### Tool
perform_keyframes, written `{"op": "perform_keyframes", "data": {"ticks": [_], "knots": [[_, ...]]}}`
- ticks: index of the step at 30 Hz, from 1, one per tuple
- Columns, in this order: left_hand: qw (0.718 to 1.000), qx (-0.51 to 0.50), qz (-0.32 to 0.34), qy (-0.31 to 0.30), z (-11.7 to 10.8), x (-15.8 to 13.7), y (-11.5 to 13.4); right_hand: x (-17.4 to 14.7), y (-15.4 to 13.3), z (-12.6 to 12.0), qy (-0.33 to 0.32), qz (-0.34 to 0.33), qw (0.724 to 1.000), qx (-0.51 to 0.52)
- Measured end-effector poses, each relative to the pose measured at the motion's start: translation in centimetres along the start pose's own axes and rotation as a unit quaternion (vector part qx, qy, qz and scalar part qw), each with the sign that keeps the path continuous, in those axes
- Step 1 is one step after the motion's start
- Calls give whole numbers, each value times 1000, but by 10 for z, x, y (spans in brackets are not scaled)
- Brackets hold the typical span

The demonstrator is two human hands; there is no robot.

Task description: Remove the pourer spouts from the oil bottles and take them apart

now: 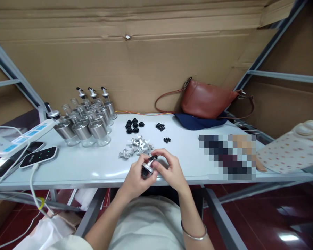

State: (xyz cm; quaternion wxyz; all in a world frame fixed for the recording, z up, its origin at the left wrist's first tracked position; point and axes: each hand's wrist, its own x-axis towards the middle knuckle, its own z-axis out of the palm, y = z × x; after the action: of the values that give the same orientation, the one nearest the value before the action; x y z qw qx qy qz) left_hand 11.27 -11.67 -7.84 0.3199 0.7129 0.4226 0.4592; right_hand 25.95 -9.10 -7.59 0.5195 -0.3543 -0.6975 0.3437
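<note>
Near the table's front edge, my left hand (138, 176) is closed round a bottle pour spout (148, 168), with a silver body and a black ribbed stopper. My right hand (171, 170) pinches the spout's upper end, where a small black flap shows; the fingertips partly hide it. Just beyond my hands lies a pile of silver spout bodies (138, 145). Behind it are several black rubber stoppers (133, 125), a few flat black flaps (160, 126) and a cluster of tiny black pieces (167, 140).
Glass bottles with steel sleeves (82, 130) stand at the left, some topped with pour spouts. A power strip (28, 137) and a cabled device (39, 157) lie farther left. At the back right, a brown handbag (207, 99) rests on a navy cap (198, 122).
</note>
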Motion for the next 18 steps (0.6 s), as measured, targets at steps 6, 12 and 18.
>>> {"op": "perform_keyframes", "data": {"ticks": [6,12,18], "knots": [[999,37,-10,-28,1,0,0,0,-2,0,9,-21,1000,-7],[997,65,-16,-25,5,1,-4,-1,-2,1,22,-34,999,-25],[997,74,-17,-11,4,2,-2,2,-1,5,38,-137,983,-118]]}}
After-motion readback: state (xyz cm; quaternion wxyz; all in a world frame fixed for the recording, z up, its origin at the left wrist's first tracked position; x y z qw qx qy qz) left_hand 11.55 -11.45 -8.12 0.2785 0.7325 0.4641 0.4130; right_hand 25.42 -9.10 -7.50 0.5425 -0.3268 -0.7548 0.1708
